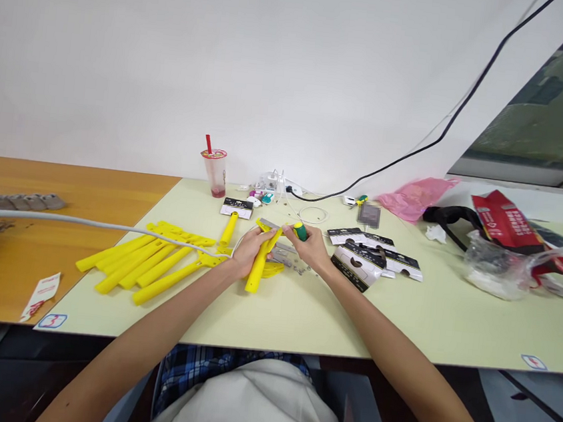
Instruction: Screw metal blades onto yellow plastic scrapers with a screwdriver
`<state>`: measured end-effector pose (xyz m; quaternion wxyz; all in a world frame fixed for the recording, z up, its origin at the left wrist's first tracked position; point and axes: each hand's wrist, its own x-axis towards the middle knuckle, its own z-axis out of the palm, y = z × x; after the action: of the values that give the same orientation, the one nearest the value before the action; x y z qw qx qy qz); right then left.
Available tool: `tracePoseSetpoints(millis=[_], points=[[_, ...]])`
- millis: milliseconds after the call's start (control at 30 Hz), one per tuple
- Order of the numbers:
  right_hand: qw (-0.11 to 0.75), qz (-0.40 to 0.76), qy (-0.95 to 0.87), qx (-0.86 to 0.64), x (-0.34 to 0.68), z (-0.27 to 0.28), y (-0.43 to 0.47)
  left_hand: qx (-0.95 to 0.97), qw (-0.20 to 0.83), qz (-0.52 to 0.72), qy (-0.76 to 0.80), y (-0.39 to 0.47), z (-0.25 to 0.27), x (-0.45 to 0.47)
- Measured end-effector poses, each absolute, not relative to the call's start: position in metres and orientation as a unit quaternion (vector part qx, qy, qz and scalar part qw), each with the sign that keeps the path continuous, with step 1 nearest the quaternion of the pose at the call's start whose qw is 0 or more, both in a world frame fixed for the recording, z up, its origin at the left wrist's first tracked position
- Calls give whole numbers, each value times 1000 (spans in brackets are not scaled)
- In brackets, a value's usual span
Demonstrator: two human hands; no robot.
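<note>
My left hand is closed around a yellow scraper, its handle slanting down toward me and a grey metal blade at its head. In my right hand is a screwdriver with a green and yellow handle, held against the scraper's head; its tip is hidden. Several yellow scraper handles lie in an overlapping row to the left of my left hand. Beyond them, another yellow scraper lies with a black and white card at its head. Small metal parts are scattered below my right hand.
Black and white packaging cards lie to the right. A plastic cup with a red straw stands near the wall. A grey cable crosses from the left. At the far right are a pink bag and a clear plastic bag.
</note>
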<state>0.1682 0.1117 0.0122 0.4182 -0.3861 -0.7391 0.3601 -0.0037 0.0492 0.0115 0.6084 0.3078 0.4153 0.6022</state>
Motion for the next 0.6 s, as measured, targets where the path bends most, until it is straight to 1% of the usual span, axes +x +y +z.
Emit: tracePoseSetpoints(millis=[133,300,600], points=[[432,394,-718,-378,168,11,112,310,596,600,435,49,11,-2],[426,437,-676,-412,166,14,111,327,584,586,457,48,14,0],[401,479,-667,-406,168,17,111,360,574,548,491,46,19,-1]])
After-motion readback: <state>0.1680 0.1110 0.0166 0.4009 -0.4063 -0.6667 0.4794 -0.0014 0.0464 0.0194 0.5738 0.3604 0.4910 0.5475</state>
